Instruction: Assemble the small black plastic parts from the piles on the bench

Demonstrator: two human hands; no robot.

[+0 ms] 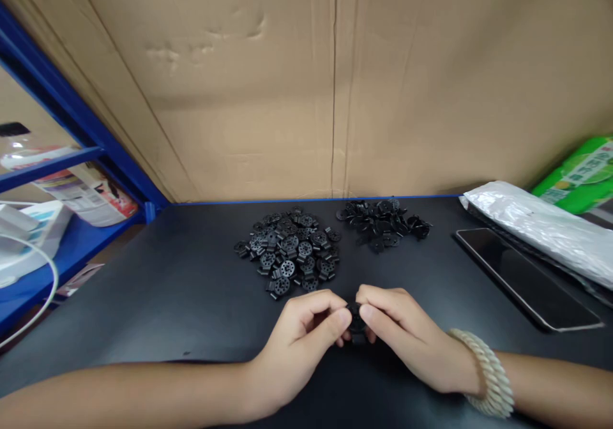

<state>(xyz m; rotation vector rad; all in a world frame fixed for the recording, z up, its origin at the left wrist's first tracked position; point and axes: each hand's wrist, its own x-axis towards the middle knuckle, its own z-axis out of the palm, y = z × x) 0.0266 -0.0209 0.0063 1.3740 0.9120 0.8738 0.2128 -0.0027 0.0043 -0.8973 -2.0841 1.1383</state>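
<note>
Between my two hands, low over the black tabletop, is a small round black plastic part [355, 319]. My left hand [311, 333] pinches its left side with thumb and fingers. From the other side my right hand [402, 330] grips it the same way, and the fingertips hide much of it. Just beyond my left hand lies a heap of black round parts with holes and side clips [290, 247]. Farther back, to the right of that heap, is a smaller pile of thin black plastic pieces [383, 219].
A dark phone [522, 276] lies at the right, beside a silvery plastic package [541, 225] and a green packet [579, 173]. Cardboard [249, 84] walls the back. On the left, a blue metal shelf [119, 186] holds a bottle [81, 193] and a white cable [50, 269].
</note>
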